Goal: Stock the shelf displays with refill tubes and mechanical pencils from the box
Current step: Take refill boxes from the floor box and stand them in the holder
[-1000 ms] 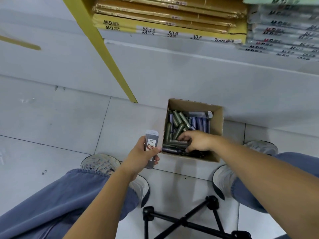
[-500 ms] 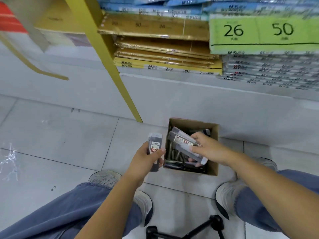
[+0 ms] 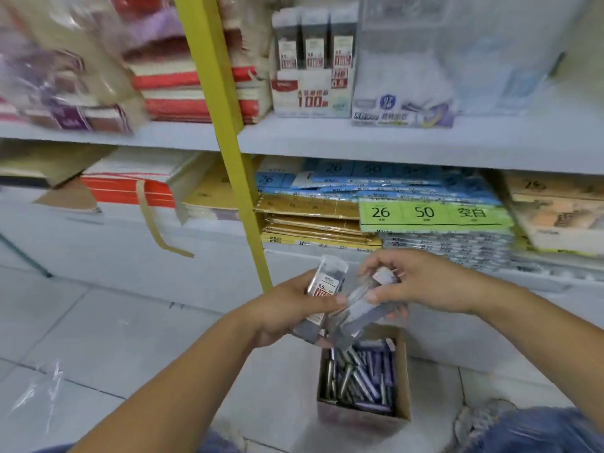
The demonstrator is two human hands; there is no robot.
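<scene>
Refill packs: out of box, held below shelf display.
Since 0.5 s ago the right hand [image 3: 421, 282] has lifted its refill packs [image 3: 366, 310] clear of the box [image 3: 402, 387] to meet the left hand [image 3: 287, 310], which grips one tube pack [image 3: 327, 284]. Both hands are closed on stock; shelving prob. next. Legible: "0.5" on pack; "100" on display carton [image 3: 312, 93]; "26", "50", "空白" on green label [image 3: 425, 212].

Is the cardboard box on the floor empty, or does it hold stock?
Not empty: the open box holds a loose heap of tubes covering its bottom.
</scene>
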